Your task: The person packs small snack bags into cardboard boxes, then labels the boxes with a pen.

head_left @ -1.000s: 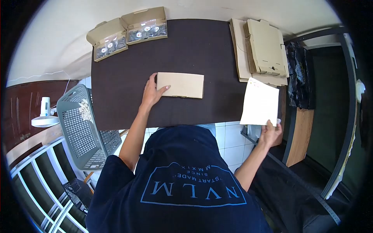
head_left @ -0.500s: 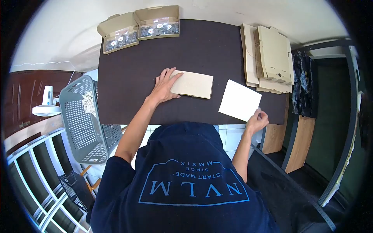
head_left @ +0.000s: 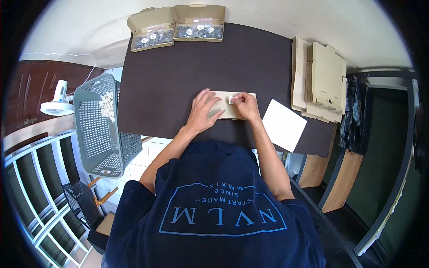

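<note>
A closed, flat cardboard box [head_left: 226,110] lies on the dark table in front of me. My left hand [head_left: 200,112] is over its left end, thumb and fingers spread apart. From the right, my right hand [head_left: 247,106] reaches over the box and pinches a small white sticker [head_left: 230,100] between thumb and fingers, close over the top face. Right of the box, a white sheet [head_left: 284,125] lies flat with no hand on it.
Two open cardboard boxes [head_left: 199,37] holding bagged dark items with round white labels stand at the back left. Flattened cardboard boxes [head_left: 328,78] are stacked at the right. A grey plastic basket [head_left: 94,138] stands off the table's left edge, near a white fan [head_left: 57,107].
My right hand has left the white sheet and moved left over the box, now pinching a small white sticker. The left hand's fingers have spread. The whole view has shifted slightly.
</note>
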`<act>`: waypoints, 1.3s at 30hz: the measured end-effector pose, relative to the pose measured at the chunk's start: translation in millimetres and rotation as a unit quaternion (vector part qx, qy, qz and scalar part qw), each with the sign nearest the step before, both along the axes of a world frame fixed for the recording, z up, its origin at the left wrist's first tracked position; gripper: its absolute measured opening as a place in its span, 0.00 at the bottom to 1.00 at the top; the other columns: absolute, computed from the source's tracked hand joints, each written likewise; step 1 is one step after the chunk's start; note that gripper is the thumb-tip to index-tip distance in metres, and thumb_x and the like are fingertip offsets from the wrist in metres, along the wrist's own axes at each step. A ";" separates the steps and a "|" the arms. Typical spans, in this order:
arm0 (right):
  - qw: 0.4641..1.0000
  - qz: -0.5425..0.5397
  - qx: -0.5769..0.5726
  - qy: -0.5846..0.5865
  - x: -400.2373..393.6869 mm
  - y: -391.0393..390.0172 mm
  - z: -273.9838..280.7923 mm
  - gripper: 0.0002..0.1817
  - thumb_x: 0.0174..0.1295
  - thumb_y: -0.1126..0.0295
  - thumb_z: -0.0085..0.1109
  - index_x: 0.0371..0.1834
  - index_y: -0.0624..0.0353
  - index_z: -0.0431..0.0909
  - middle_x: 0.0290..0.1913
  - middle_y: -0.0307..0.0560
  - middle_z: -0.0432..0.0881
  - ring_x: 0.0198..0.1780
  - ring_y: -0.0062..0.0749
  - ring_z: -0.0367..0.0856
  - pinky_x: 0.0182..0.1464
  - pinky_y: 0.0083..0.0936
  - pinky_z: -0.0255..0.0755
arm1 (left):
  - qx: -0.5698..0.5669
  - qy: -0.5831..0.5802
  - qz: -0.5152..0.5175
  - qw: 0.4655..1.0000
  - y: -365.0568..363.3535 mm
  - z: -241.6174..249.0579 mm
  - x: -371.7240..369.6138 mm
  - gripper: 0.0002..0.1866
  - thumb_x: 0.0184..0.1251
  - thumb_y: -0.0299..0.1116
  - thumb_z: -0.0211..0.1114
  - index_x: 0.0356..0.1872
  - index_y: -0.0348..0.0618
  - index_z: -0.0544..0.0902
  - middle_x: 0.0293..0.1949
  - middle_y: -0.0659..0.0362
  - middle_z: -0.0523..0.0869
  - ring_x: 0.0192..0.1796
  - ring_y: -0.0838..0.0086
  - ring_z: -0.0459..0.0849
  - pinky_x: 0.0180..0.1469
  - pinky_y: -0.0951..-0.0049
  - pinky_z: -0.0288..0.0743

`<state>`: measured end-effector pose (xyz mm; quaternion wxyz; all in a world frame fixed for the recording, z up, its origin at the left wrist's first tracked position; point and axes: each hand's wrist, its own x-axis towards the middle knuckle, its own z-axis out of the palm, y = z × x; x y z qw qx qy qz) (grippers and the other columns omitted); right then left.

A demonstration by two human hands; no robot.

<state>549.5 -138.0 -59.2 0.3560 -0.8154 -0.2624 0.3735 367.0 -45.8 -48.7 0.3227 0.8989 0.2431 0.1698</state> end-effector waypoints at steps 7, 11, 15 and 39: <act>1.000 0.024 -0.008 -0.015 -6.4 8.5 -6.7 0.10 0.55 0.66 0.69 0.29 0.63 0.83 0.27 0.49 0.86 0.29 0.34 0.84 0.38 0.30 0.76 | -0.037 0.002 -0.038 0.999 1.3 -4.4 7.3 0.20 0.59 0.32 0.68 0.54 0.43 0.80 0.53 0.53 0.77 0.64 0.57 0.70 0.66 0.58 0.60; 0.998 0.015 -0.022 -0.058 -11.0 9.1 -7.9 0.09 0.54 0.68 0.67 0.29 0.64 0.83 0.27 0.50 0.86 0.30 0.35 0.85 0.38 0.30 0.76 | -0.035 0.014 -0.045 0.998 2.4 -6.9 7.6 0.20 0.59 0.31 0.68 0.55 0.45 0.80 0.54 0.51 0.75 0.65 0.56 0.69 0.66 0.56 0.58; 0.996 -0.005 -0.044 -0.079 -14.2 8.2 -11.1 0.09 0.54 0.68 0.68 0.29 0.65 0.83 0.26 0.48 0.86 0.28 0.30 0.84 0.36 0.28 0.75 | -0.025 0.022 -0.048 0.998 1.5 -8.5 7.9 0.20 0.59 0.32 0.68 0.55 0.47 0.81 0.55 0.51 0.74 0.65 0.55 0.68 0.67 0.54 0.58; 0.979 0.007 0.000 -0.205 -25.9 7.6 -10.1 0.11 0.54 0.69 0.66 0.36 0.63 0.77 0.31 0.60 0.85 0.36 0.55 0.85 0.43 0.43 0.77 | 0.017 0.013 -0.050 0.998 -2.9 -12.4 7.3 0.17 0.58 0.31 0.69 0.50 0.46 0.85 0.55 0.51 0.74 0.65 0.55 0.68 0.66 0.56 0.60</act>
